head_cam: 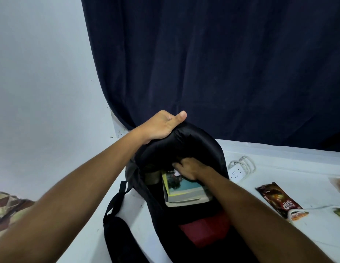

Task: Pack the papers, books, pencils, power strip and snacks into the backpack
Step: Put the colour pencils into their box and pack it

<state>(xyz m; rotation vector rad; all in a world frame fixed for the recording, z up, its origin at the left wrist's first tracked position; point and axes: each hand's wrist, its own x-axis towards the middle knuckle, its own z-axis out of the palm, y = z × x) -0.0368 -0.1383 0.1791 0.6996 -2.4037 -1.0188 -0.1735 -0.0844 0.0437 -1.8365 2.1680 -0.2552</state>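
black backpack (pixel 193 141) held open by left hand (pixel 161 128) gripping its top flap; right hand (pixel 190 168) inside, fingers curled over books (pixel 182 192) w/ grip unclear.

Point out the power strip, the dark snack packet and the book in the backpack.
power strip (pixel 235 174), head view, white socket face.
dark snack packet (pixel 279 200), head view, middle of wrapper.
book (pixel 186 188), head view, front cover.
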